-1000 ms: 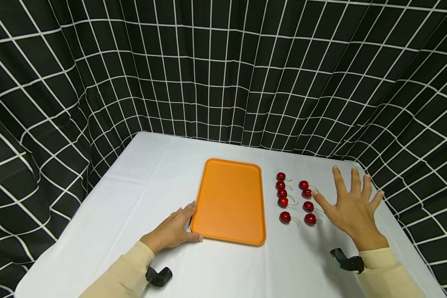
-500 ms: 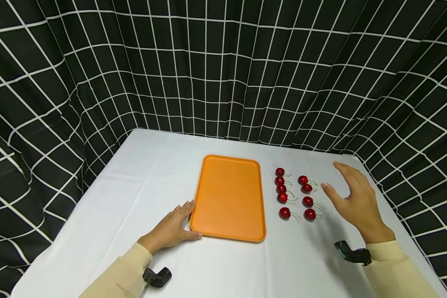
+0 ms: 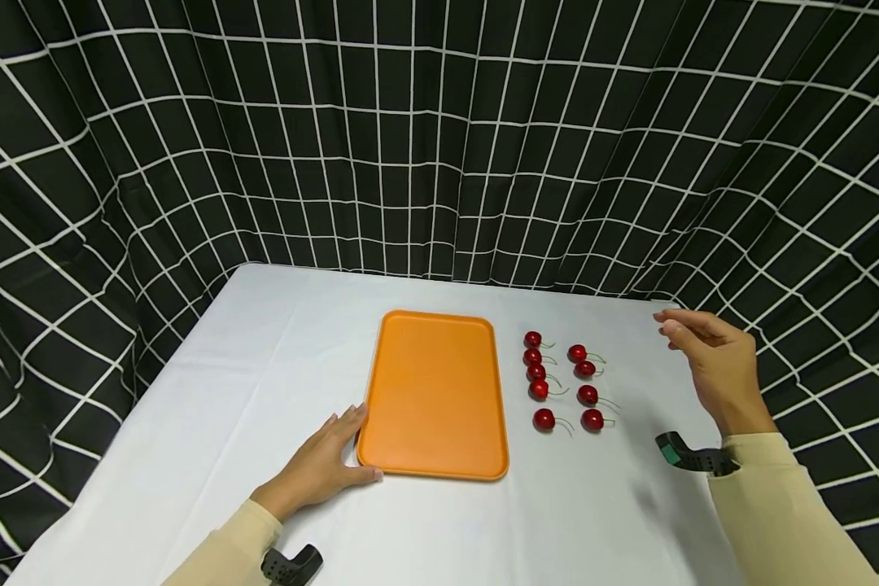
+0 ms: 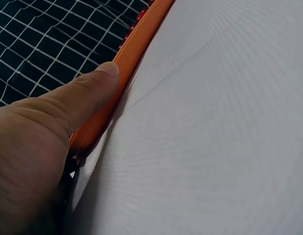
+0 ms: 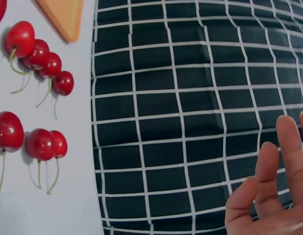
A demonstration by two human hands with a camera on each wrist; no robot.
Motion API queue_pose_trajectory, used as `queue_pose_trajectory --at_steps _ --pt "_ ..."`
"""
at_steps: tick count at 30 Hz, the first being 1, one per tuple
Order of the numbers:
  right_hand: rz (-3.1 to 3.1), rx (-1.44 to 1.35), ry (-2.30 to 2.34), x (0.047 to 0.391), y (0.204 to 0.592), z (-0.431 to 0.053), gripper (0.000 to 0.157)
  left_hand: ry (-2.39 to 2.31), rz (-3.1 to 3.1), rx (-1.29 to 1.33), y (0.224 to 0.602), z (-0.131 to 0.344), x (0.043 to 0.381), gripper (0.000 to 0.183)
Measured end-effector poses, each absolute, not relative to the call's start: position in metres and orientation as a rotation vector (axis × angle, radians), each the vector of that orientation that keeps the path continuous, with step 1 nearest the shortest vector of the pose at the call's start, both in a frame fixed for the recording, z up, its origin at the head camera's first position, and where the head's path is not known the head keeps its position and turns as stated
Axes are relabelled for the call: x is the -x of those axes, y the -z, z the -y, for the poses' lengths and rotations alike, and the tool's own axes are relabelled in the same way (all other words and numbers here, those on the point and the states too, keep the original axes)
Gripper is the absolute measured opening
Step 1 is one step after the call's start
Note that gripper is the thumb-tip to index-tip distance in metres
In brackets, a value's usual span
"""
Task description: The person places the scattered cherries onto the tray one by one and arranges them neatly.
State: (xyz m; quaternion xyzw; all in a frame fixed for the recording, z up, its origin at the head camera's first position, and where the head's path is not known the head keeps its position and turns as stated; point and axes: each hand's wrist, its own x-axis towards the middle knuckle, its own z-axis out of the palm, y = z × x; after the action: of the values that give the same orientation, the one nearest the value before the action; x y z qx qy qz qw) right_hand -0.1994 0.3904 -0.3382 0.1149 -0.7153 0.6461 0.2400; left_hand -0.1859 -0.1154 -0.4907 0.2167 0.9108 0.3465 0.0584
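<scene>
An orange rectangular tray (image 3: 434, 399) lies flat on the white table. My left hand (image 3: 313, 465) rests at its near left corner, fingers along the left side and thumb against the front rim. The left wrist view shows that straight thumb (image 4: 95, 85) on the tray's rim (image 4: 134, 46). To the right of the tray lie several red cherries with green stems in two rough columns, the left column (image 3: 536, 372) and the right column (image 3: 588, 395). My right hand (image 3: 725, 370) is raised beyond them on the right, fingers relaxed and bent, holding nothing.
A white cloth (image 3: 439, 537) covers the table. Black curtains with a white grid (image 3: 425, 146) enclose the back and both sides. A dark band (image 3: 696, 457) is on the right wrist, and another (image 3: 291, 566) on the left.
My right hand has turned from spread palm-down to sideways, its fingers drawing together, and moved slightly away from the cherries. My left hand stays at the tray corner. The head view has shifted slightly.
</scene>
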Motion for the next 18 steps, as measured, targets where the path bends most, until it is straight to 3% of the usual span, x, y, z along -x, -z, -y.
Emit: queue_pose_trajectory --at_steps 18 --pt "1.836 -0.408 -2.119 0.189 0.388 -0.400 0.020 -1.025 -2.758 -0.636 0.491 0.114 0.186 0.108"
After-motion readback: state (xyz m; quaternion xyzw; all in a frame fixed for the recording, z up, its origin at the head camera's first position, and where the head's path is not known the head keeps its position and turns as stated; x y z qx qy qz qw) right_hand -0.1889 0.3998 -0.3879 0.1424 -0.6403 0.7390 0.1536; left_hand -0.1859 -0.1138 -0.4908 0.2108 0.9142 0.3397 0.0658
